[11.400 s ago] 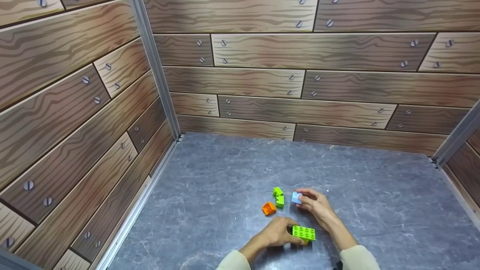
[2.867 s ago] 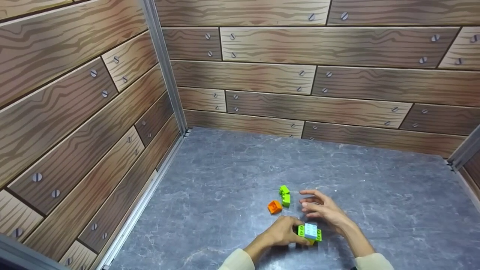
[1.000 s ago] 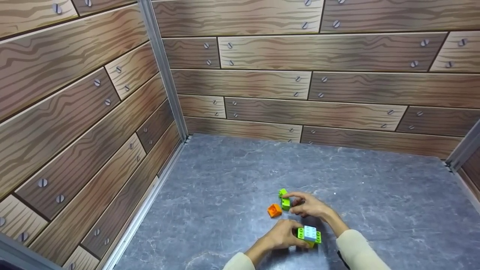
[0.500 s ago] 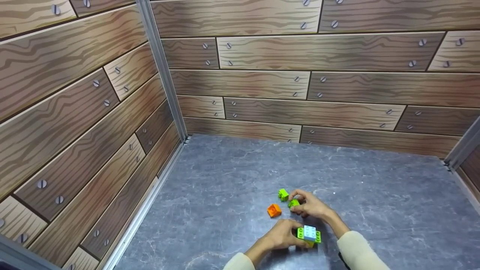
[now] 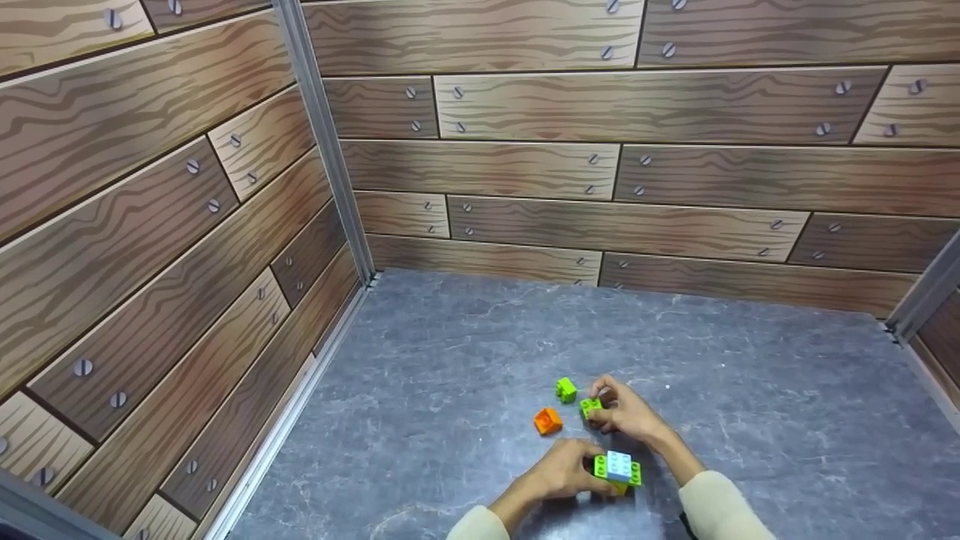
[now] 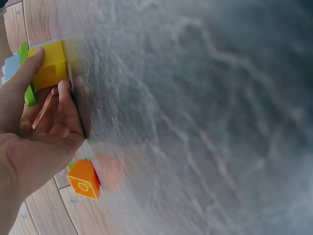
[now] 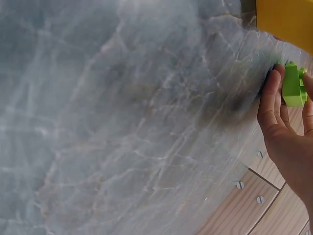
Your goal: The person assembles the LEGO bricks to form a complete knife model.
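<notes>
My left hand (image 5: 559,470) grips a stack of toy building bricks. The stack has a yellow brick (image 6: 54,63) at the bottom, a wider lime green layer (image 5: 601,465) above it, and a light blue brick (image 5: 619,463) on top across the middle. Beyond it, my right hand (image 5: 628,411) pinches a small lime green brick (image 5: 590,407) between thumb and fingers, studs showing upward in the head view. In the right wrist view this brick (image 7: 292,85) appears side-on by the fingertips, near the large yellow part of the stack (image 7: 288,22).
Another lime green brick (image 5: 565,390) lies left of my right hand. An orange brick (image 5: 547,421) rests tipped over, its hollow underside showing. The grey marbled tabletop (image 5: 420,360) is bounded by wood-patterned walls (image 5: 480,165) with metal corner posts (image 5: 322,135).
The light blue brick went from my right hand onto the stack. My right hand then took one green brick, drew it right from its neighbour and turned it studs up. My left hand kept its grip.
</notes>
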The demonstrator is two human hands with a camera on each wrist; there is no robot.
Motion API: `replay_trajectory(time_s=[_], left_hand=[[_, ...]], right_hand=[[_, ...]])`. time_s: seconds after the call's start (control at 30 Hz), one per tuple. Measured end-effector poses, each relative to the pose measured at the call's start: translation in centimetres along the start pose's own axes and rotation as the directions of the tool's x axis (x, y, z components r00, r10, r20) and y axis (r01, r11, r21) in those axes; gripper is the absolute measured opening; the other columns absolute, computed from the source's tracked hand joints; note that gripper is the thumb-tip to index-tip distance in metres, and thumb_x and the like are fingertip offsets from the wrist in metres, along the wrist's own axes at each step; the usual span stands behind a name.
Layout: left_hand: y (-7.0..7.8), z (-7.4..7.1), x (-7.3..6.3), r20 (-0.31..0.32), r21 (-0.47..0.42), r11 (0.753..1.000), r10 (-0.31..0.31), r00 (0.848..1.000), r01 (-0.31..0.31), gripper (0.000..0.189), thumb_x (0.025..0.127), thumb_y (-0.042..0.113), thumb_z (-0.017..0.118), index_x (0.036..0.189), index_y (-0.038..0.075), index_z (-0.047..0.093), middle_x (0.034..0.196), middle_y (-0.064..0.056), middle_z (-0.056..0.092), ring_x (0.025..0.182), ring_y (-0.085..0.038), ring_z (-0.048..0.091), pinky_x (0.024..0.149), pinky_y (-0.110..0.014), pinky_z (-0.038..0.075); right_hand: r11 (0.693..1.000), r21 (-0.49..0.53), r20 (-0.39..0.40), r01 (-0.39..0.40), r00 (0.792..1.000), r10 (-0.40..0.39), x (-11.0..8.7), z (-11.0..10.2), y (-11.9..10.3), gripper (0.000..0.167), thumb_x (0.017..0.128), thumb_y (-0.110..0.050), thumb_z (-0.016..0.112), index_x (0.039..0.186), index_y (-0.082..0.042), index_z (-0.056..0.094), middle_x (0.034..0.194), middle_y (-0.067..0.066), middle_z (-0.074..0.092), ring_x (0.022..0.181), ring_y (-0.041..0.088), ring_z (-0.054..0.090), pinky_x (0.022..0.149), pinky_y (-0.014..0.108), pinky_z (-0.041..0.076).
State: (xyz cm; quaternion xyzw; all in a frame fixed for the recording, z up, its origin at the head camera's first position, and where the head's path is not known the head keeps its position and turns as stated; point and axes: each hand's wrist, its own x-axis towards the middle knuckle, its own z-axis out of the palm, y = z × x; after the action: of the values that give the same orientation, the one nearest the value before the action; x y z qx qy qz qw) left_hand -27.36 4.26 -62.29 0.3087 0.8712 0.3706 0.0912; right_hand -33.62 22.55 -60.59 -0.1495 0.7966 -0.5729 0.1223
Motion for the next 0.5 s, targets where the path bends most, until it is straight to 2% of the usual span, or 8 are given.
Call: replay_trajectory(time_s=[0.17,0.3,0.5], left_hand=[[0.1,0.0,0.0,-0.004,0.004,1.0,-0.007,1.0,0.007,0.024,0.077,0.026,0.094,0.094,0.017,0.08,0.078,0.019,0.065,0.072,0.008,0.048,0.067,-0.011,0.041],[0.1,0.1,0.0,0.005,-0.008,1.0,-0.013,1.0,0.013,0.025,0.077,0.027,0.094,0.096,0.017,0.08,0.082,0.018,0.068,0.074,0.008,0.05,0.069,-0.011,0.042],[0.1,0.0,0.0,0.006,-0.018,1.0,-0.024,1.0,0.024,0.025,0.078,0.027,0.094,0.096,0.018,0.08,0.084,0.018,0.07,0.073,0.008,0.051,0.068,-0.012,0.043]], right_hand=[[0.998,0.042,-0.012,0.038,0.999,-0.037,-0.5,-0.3,0.5,0.029,0.093,0.006,0.069,0.112,0.006,0.047,0.1,0.019,0.061,0.086,0.031,0.07,0.067,0.039,0.059],[0.997,0.056,-0.016,0.049,0.999,-0.048,-1.2,-0.5,0.9,0.032,0.095,0.004,0.069,0.119,0.008,0.048,0.101,0.022,0.063,0.088,0.036,0.07,0.07,0.043,0.06],[0.993,0.116,-0.033,0.004,0.999,0.0,-2.3,-1.0,0.8,0.04,0.096,-0.003,0.071,0.128,0.011,0.05,0.111,0.024,0.063,0.092,0.033,0.071,0.079,0.046,0.061]])
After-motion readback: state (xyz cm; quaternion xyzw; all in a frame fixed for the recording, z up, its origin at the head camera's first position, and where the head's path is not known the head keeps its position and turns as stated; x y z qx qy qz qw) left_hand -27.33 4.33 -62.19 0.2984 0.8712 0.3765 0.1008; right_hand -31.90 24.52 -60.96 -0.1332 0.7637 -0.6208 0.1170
